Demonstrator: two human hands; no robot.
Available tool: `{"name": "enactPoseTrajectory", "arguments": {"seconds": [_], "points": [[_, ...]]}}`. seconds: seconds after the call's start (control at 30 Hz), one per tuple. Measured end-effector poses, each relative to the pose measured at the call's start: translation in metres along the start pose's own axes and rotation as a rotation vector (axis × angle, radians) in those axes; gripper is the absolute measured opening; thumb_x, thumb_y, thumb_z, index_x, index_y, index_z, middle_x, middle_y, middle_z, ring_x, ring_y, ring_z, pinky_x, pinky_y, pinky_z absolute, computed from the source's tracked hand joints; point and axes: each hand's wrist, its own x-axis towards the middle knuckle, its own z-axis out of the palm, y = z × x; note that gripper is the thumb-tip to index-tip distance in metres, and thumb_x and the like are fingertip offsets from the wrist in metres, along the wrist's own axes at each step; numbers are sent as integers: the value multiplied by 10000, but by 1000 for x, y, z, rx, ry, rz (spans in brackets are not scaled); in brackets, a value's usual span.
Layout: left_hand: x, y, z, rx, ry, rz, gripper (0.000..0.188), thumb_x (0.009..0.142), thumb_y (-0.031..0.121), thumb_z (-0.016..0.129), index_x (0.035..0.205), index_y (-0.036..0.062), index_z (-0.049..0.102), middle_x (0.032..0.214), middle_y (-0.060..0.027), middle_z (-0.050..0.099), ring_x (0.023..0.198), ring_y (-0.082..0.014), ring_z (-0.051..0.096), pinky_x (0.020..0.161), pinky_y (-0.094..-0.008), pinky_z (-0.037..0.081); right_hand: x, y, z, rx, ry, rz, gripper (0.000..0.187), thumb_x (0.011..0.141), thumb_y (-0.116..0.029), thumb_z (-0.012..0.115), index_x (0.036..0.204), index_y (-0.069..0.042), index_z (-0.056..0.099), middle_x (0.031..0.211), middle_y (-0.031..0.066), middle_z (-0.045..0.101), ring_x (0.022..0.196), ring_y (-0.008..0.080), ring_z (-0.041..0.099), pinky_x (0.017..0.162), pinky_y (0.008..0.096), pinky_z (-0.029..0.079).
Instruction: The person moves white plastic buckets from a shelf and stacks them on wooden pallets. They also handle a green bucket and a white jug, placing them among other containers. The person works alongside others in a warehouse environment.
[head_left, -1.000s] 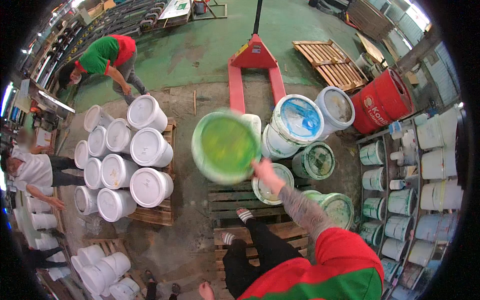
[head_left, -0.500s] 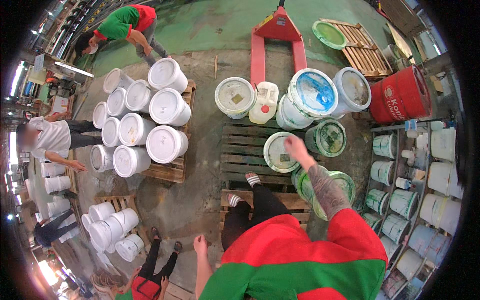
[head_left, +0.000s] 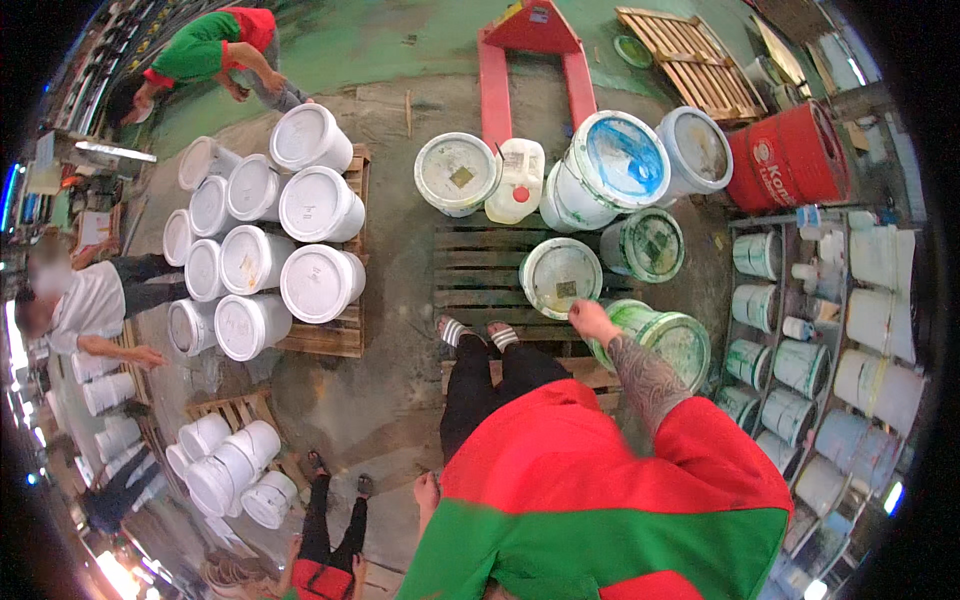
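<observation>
My right hand (head_left: 593, 320), its fingers curled in, hangs at the near edge of a white bucket (head_left: 561, 278) with a grey, stained lid. I see nothing in it. Just below its wrist stand green-smeared lidded buckets (head_left: 672, 350). My left hand (head_left: 427, 492) is low beside my body, loosely closed, with nothing visible in it. Beyond the near bucket are another grey-lidded bucket (head_left: 456, 174), a whitish plastic jug (head_left: 516, 182) with a red cap, a bucket with a blue-stained lid (head_left: 624, 160) and a dark green-lidded bucket (head_left: 645, 246).
My feet are on a wooden pallet (head_left: 480, 262). A red pallet jack (head_left: 530, 35) stands beyond. White buckets (head_left: 322, 285) fill a pallet at left; several people are around, one bending over (head_left: 215, 50). At right are a red drum (head_left: 790, 155) and bucket-filled shelves (head_left: 785, 300).
My right hand has drawn back from over the grey lid to its near edge. My feet have come level with each other. The bending person has shifted an arm, and the whole view has moved slightly.
</observation>
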Motion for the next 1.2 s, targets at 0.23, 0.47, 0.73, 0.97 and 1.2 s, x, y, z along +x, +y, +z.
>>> {"name": "enactPoseTrajectory", "arguments": {"seconds": [0.23,0.47,0.73,0.97,1.2], "points": [[137,45,-55,-375,100,-92,321,901,302,613,968,-4,683,789,-77,669,695,-176,607,618,-359,489,50,-94,-4,-97,-90,-18,362,882,-326,579,1015,-10,694,986,221,703,946,395,667,852,468,520],[197,126,-92,-581,28,81,284,959,284,623,1084,30,640,864,-30,661,692,-93,588,576,-237,445,80,-183,11,-64,-108,-129,347,890,-332,587,1064,-46,677,1017,221,694,966,404,654,849,476,515],[177,105,-71,-497,-37,-131,312,939,295,638,1065,10,639,808,-35,651,641,-116,578,547,-267,445,119,-189,-18,-134,-146,-67,323,875,-313,581,1013,-43,691,991,218,700,959,398,661,841,483,518],[114,73,-41,-411,-14,-280,221,951,237,605,971,17,622,757,-39,627,601,-112,555,511,-273,437,231,-138,-53,-424,-238,-105,313,848,-260,566,1029,-19,653,1064,233,663,1023,428,627,878,519,506],[24,131,42,-527,93,-498,260,948,267,613,905,12,639,772,-72,626,628,-139,569,576,-318,467,476,-96,-62,-845,-398,-122,493,855,-233,597,1305,-38,551,1368,217,528,1321,380,455,1054,562,364]]}}
